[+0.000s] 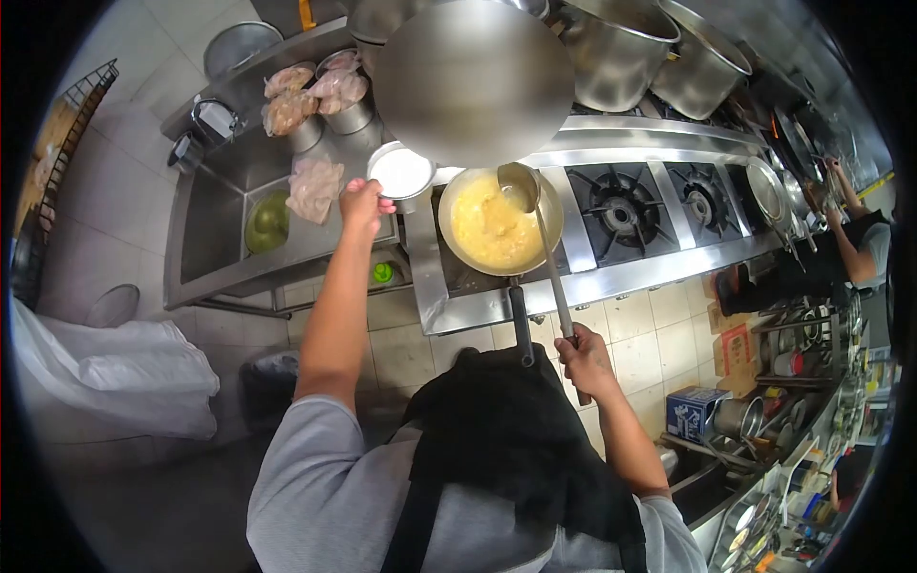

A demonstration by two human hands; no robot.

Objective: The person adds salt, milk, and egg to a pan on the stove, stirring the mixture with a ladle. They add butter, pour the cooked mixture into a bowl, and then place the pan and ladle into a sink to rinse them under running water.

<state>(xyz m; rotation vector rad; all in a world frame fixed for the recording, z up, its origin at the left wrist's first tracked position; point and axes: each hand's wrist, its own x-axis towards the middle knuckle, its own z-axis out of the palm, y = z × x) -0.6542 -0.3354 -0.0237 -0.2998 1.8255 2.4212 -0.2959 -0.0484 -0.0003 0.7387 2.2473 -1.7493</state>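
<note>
At the left end of the stove, my left hand (362, 206) grips the near edge of a round metal container (410, 204) with white contents, level beside the pan. My right hand (586, 363) is closed around the long handle of a ladle (554, 267). The ladle's bowl rests at the far right inside a frying pan (446, 244). Yellow, lumpy food (492, 229) covers much of the pan's bottom. Toward my body points the pan's black handle (521, 320), which neither hand touches.
Bare burners (623, 215) lie right of the pan, with large pots (621, 57) behind. On the left are a sink (215, 215) and bagged food (315, 189) on its counter. A person (850, 253) stands farther right. A blurred oval hides the area beyond the pan.
</note>
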